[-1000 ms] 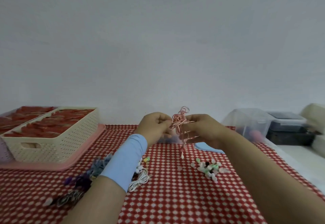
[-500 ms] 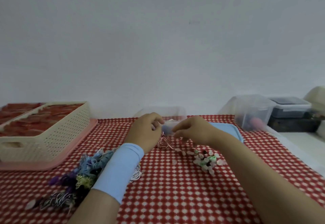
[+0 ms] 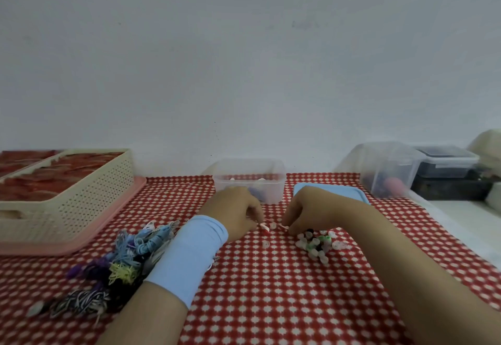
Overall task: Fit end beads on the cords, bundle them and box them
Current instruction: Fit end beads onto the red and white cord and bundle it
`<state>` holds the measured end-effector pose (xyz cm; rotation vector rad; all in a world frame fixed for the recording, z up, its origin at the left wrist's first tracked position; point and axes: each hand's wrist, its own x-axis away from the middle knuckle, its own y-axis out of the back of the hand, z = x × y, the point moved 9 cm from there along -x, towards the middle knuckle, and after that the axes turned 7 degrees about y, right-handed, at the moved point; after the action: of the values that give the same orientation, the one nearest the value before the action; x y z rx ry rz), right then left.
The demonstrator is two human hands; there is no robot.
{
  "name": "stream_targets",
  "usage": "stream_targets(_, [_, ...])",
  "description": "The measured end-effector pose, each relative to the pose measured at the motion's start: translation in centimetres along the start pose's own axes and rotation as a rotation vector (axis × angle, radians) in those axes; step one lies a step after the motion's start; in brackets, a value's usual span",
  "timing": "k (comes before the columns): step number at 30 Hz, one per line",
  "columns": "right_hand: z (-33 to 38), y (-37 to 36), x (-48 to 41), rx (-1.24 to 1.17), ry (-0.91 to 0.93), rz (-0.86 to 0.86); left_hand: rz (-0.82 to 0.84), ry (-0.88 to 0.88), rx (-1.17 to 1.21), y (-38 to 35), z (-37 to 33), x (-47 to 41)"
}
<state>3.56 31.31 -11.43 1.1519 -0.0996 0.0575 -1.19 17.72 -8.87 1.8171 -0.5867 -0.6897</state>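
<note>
Both hands are down on the worktop point(image 3: 271, 298), which is covered in a red-and-white checked cloth. The left hand point(image 3: 235, 209), with a pale blue sleeve point(image 3: 189, 252) on its wrist, has its fingers point(image 3: 256, 213) curled tight and pinching a red-and-white cord point(image 3: 264, 227) at their tips. The right hand point(image 3: 306, 209) has its fingers point(image 3: 291, 222) curled down too, pinching another short red-and-white stretch of cord just beside them. In the small gap between the two sets of fingertips sits a pale bead point(image 3: 273, 226); blur hides whether it is on the cord.

Just right of the right fingers lies a heap of beads point(image 3: 315, 243) in white, green and black. One loose bead point(image 3: 266, 244) lies on the cloth just nearer than the fingertips. Left of the left fingers, beside the sleeve, is a pile of cords point(image 3: 130, 252) in blue, purple, yellow and black-and-white. Just beyond the fingers stands a clear box point(image 3: 249, 179), with a blue lid point(image 3: 339, 191) flat behind the right hand. Far left of the fingers a cream basket point(image 3: 81, 198) sits on a pink tray point(image 3: 81, 244).
</note>
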Motion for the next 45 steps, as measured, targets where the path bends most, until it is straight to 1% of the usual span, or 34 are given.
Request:
stream_targets(2, [0.2,0.1,0.0,-0.017,0.003,-0.025,-0.037,-0.053,-0.011,0.1,-0.6,0.2])
stream_targets(4, [0.4,0.2,0.0,-0.017,0.011,-0.039,-0.032,-0.097,-0.043,-0.4,-1.2,0.3])
stream_targets(7, [0.3,0.4,-0.1,-0.036,0.006,-0.070,-0.005,-0.089,-0.040,-1.0,-1.0,0.2])
stream_targets(10, [0.4,0.6,-0.2,-0.052,0.009,-0.103,-0.035,-0.065,0.011,-0.8,-0.1,0.1])
stream_targets(13, [0.6,0.9,-0.1,-0.045,0.029,-0.159,-0.094,0.001,0.220,-0.2,0.8,0.1])
stream_targets(16, [1.3,1.7,0.0,-0.055,0.065,-0.249,-0.150,0.117,0.548,0.0,1.8,0.2])
stream_targets(18, [1.9,1.2,-0.1,-0.060,0.090,-0.214,-0.176,0.174,0.686,-0.2,2.3,0.4])
stream_targets(20, [2.8,0.1,-0.3,-0.024,0.110,-0.137,-0.168,0.189,0.720,-0.5,2.4,0.5])
stream_targets(22, [3.2,-0.4,-0.4,0.041,0.119,-0.119,-0.159,0.184,0.749,-0.6,2.4,0.5])
stream_targets(25, [3.5,0.9,-0.3,0.043,0.131,-0.205,-0.157,0.227,0.849,-0.5,2.9,0.3])
stream_targets(28, [3.2,2.1,0.0,0.000,0.112,-0.263,-0.146,0.248,0.864,-0.7,3.3,0.2])
stream_targets(30, [3.1,2.8,0.3,-0.020,0.114,-0.292,-0.186,0.252,0.886,-0.4,3.5,0.2])
stream_targets(32, [3.5,3.0,0.6,-0.027,0.135,-0.263,-0.264,0.239,0.861,0.3,3.7,0.2])
stream_targets(34, [4.5,1.8,0.8,-0.048,0.169,-0.121,-0.310,0.220,0.863,0.7,3.6,0.2])
stream_targets(36, [5.7,-0.6,0.7,-0.024,0.191,0.034,-0.305,0.217,0.904,0.6,3.3,0.2])
stream_targets(38, [6.4,-2.3,0.3,0.023,0.204,0.095,-0.304,0.208,0.917,0.4,3.1,0.1])
stream_targets(42, [5.7,-0.7,0.7,-0.022,0.196,0.069,-0.318,0.217,0.966,0.3,3.2,0.3])
stream_targets(45, [3.1,2.5,1.2,-0.039,0.138,-0.094,-0.376,0.231,1.067,1.0,3.6,0.6])
